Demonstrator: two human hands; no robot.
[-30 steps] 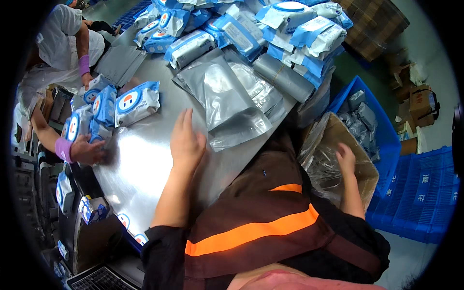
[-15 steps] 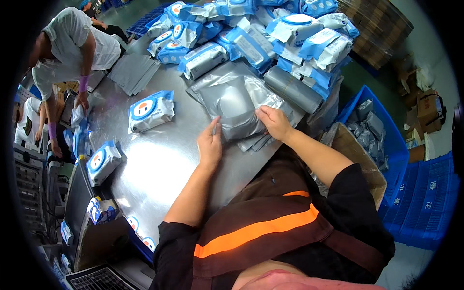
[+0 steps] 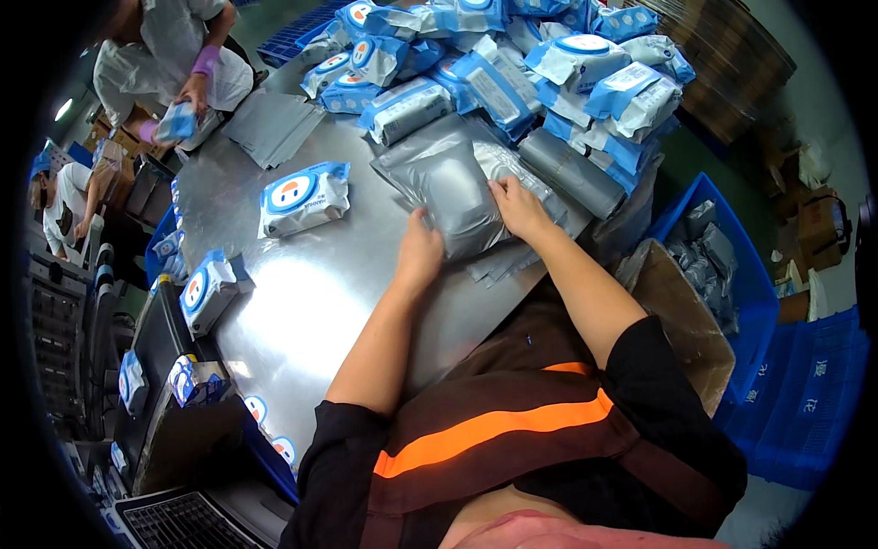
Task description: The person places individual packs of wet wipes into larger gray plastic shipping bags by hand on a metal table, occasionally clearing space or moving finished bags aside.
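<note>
A grey plastic mailing bag (image 3: 453, 188) with a bulging, rounded content lies between my hands over the metal table. My left hand (image 3: 421, 249) grips its lower left edge, fingers partly hidden behind the bag. On the right edge, my right hand (image 3: 523, 209) pinches the plastic between thumb and fingers. What is inside the bag does not show. Under it and beside it lie more flat grey bags (image 3: 503, 263). A roll of grey plastic (image 3: 574, 174) rests just beyond my right hand. Left of the bag, a blue and white wet-wipe pack (image 3: 304, 199) lies on the table.
Wet-wipe packs (image 3: 494, 87) are heaped at the back. Flat grey bags (image 3: 272, 126) lie at the far left. Another pack (image 3: 208, 293) sits by the conveyor (image 3: 151, 366). At right stand a cardboard box (image 3: 681, 320) and a blue crate (image 3: 764, 284). A co-worker (image 3: 187, 55) handles a pack.
The bag has tilted slightly, and my left hand has closed more around its lower left edge. The co-worker at far left has lifted a pack. The whole view has shifted a little.
</note>
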